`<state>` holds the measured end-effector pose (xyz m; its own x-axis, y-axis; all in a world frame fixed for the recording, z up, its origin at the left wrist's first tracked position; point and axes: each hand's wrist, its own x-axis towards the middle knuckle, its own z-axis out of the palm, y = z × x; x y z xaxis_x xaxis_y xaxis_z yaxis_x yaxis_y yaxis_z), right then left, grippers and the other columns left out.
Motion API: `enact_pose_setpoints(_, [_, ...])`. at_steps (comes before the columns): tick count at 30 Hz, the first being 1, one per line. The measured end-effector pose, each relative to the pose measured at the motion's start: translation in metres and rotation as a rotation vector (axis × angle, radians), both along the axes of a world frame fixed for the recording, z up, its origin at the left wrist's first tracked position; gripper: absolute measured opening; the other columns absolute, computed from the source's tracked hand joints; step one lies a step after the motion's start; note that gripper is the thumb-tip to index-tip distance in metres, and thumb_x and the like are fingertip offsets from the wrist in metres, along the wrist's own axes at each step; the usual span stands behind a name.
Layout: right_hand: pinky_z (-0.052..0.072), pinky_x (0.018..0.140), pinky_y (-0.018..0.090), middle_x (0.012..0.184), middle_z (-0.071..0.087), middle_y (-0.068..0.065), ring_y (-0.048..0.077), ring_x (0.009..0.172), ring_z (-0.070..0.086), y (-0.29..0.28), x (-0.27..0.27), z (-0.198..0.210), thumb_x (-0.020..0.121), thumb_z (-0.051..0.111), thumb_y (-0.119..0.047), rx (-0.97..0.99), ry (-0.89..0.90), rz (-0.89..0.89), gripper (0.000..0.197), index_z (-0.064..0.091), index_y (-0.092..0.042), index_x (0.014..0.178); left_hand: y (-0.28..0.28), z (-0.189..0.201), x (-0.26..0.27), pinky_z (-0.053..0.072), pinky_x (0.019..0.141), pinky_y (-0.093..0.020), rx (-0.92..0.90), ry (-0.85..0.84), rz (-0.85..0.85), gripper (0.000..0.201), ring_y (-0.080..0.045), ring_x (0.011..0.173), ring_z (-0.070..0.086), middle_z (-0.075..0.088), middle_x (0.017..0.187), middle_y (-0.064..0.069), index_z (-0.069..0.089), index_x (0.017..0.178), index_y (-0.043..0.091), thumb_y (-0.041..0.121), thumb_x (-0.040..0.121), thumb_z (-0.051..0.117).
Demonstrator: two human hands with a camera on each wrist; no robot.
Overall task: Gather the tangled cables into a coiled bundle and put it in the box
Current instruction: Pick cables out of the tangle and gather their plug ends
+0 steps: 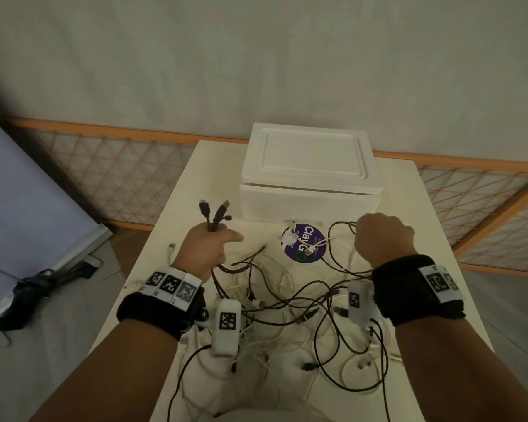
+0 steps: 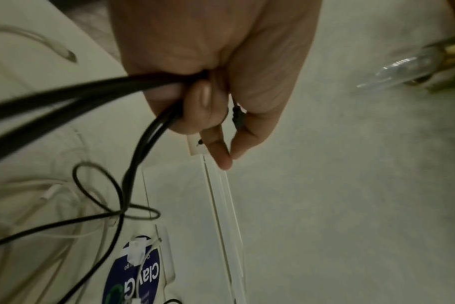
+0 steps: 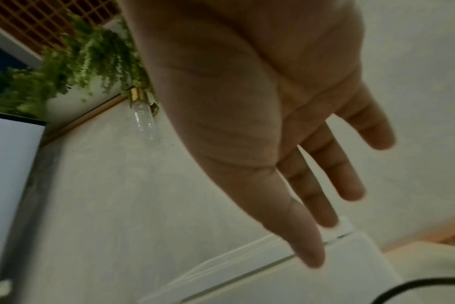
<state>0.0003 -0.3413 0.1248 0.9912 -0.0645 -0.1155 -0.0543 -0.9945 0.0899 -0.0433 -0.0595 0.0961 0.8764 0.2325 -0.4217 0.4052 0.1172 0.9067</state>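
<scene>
Black and white cables (image 1: 290, 300) lie tangled across the white table (image 1: 433, 269). My left hand (image 1: 206, 248) grips a bunch of black cables (image 1: 215, 216) in its fist, their plug ends sticking up; the wrist view shows the fingers of this hand (image 2: 216, 86) curled round the black strands (image 2: 91, 92). My right hand (image 1: 384, 239) hovers over a black cable loop in front of the box. Its fingers (image 3: 333, 172) are straight and hold nothing. The white foam box (image 1: 311, 166) stands at the table's far end with its lid on.
A round purple sticker (image 1: 305, 242) with white plugs on it lies before the box. A wooden lattice screen (image 1: 119, 169) runs behind the table. A pale board (image 1: 22, 208) and a dark object (image 1: 40, 287) lie on the floor at the left.
</scene>
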Motion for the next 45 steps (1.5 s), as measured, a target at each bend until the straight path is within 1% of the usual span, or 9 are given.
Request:
enact_pose_setpoints(2, [0.045,0.089,0.039,0.103,0.059,0.005,0.029,0.104,0.057,0.016,-0.007,0.005,0.084,0.052,-0.018,0.043,-0.015,0.116,0.025,0.061,-0.010,0.106,-0.002,-0.002,-0.001,0.022,0.036,-0.020,-0.079,0.000,0.034,0.034,-0.006,0.034,0.027,0.061,0.069,-0.008,0.041,0.067,0.017,0.001,0.081,0.068])
enact_pose_setpoints(5, [0.037,0.103,0.031,0.134,0.051,0.000,0.021,0.125,0.047,0.069,-0.031,0.015,0.076,0.074,-0.040,0.635,0.228,0.374,0.068,0.047,-0.015,0.134,-0.020,0.005,-0.005,0.026,0.037,-0.020,-0.249,-0.024,0.021,0.030,-0.007,0.033,0.028,0.058,0.059,-0.004,0.041,0.069,0.018,0.016,0.092,0.061])
enact_pose_setpoints(10, [0.052,0.079,0.031,0.094,0.064,-0.008,0.008,0.086,0.062,0.132,-0.051,-0.010,0.073,0.077,-0.021,1.084,0.431,0.417,0.065,0.040,-0.017,0.126,-0.028,0.024,-0.005,0.035,0.041,-0.020,-0.345,-0.087,0.053,0.049,-0.013,0.038,0.035,0.044,0.046,-0.002,0.046,0.057,0.013,0.042,0.096,0.050])
enact_pose_setpoints(16, [0.039,0.064,0.021,0.087,0.056,-0.005,0.013,0.080,0.054,0.121,-0.050,-0.014,0.085,0.059,-0.017,0.766,0.411,0.624,0.029,0.060,-0.014,0.114,0.028,0.019,-0.009,0.030,0.037,-0.015,-0.636,-0.159,0.316,0.053,-0.007,0.032,0.030,0.036,0.043,0.004,0.036,0.056,0.019,0.054,0.096,0.038])
enact_pose_setpoints(21, [0.039,0.099,0.029,0.132,0.049,0.002,0.015,0.120,0.046,0.136,-0.060,-0.014,0.081,0.068,-0.022,0.896,0.389,0.635,0.063,0.039,-0.017,0.137,0.009,0.020,-0.017,0.022,0.034,-0.018,-0.653,-0.201,0.259,0.053,-0.007,0.031,0.022,0.026,0.042,0.005,0.031,0.056,0.019,0.053,0.095,0.042])
enact_pose_setpoints(26, [0.044,0.060,0.028,0.074,0.062,0.000,0.013,0.065,0.058,0.154,-0.057,-0.022,0.091,0.052,-0.016,0.975,0.337,0.526,0.021,0.043,-0.009,0.108,-0.006,0.017,-0.023,0.038,0.049,-0.022,-0.638,-0.326,0.156,0.025,-0.009,0.048,0.038,0.038,0.059,0.003,0.044,0.072,0.017,0.010,0.097,0.044])
enact_pose_setpoints(31, [0.044,0.072,0.034,0.095,0.064,0.009,0.020,0.082,0.056,0.146,-0.054,-0.028,0.096,0.049,-0.036,0.809,0.234,0.617,0.030,0.055,-0.008,0.105,-0.011,0.016,-0.032,0.049,0.065,-0.025,-0.566,-0.349,0.098,0.034,-0.013,0.056,0.047,0.041,0.056,0.002,0.046,0.076,0.014,0.030,0.103,0.032])
enact_pose_setpoints(36, [0.034,0.058,0.027,0.071,0.050,-0.008,0.010,0.067,0.048,0.091,-0.035,-0.011,0.091,0.054,-0.047,0.497,0.213,0.680,0.030,0.052,-0.020,0.078,0.045,0.000,-0.024,0.027,0.036,-0.014,-0.752,-0.206,0.496,0.039,-0.007,0.033,0.023,0.027,0.042,0.008,0.040,0.066,0.020,0.031,0.103,0.035])
enact_pose_setpoints(45, [0.040,0.066,0.028,0.074,0.049,-0.011,0.008,0.073,0.046,0.018,-0.034,0.009,0.089,0.055,-0.050,0.244,0.121,0.588,0.017,0.055,-0.033,0.084,0.109,-0.037,-0.044,0.018,0.031,-0.013,-0.560,-0.150,0.671,0.040,-0.005,0.029,0.021,0.024,0.038,0.009,0.033,0.063,0.023,0.033,0.102,0.033])
